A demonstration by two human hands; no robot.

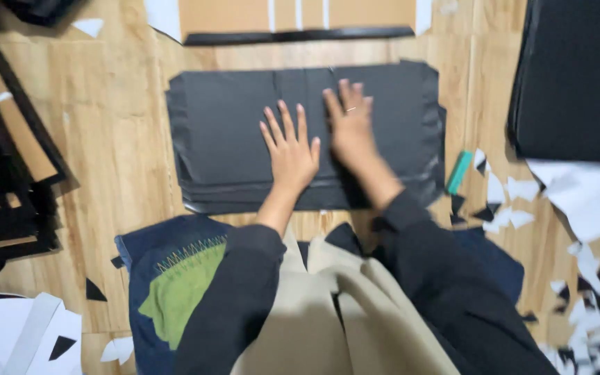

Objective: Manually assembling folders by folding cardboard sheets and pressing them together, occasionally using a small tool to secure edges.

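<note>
A stack of dark grey rectangular sheets lies flat on the wooden floor in front of me. My left hand rests palm down on the middle of the top sheet with its fingers spread. My right hand presses flat on the same sheet just to the right and a little farther away; it wears a ring and looks blurred. Neither hand grips anything. Black sleeves cover both forearms.
A brown cardboard panel with a black edge lies beyond the stack. Black-edged boards pile up at the left, a large black sheet at the right. A teal cutter and white and black paper scraps litter the right side.
</note>
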